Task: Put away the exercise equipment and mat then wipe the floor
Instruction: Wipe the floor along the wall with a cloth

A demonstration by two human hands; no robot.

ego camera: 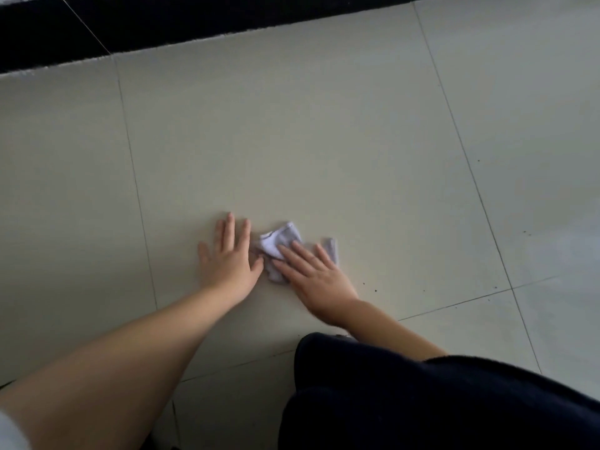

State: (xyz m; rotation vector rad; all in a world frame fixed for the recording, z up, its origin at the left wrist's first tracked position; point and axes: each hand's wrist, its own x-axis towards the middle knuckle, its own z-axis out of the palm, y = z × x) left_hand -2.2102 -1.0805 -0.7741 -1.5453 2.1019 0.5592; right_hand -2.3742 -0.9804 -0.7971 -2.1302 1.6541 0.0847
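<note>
**Pale tiled floor, cloth under the right hand**

A pale tiled floor (324, 141) fills the view, with a black band (97, 24) along its far edge and dark specks (376, 291) scattered to the right. A small crumpled grey-and-white cloth (279, 243) lies on the tile. The right hand (316, 276) presses flat on the cloth, fingers (293, 254) straight and spread. The left hand (229, 258) lies flat on the bare tile just beside the cloth, fingers extended, thumb at the cloth's edge. Dark trousers (422, 401) cover the lower right.
</note>
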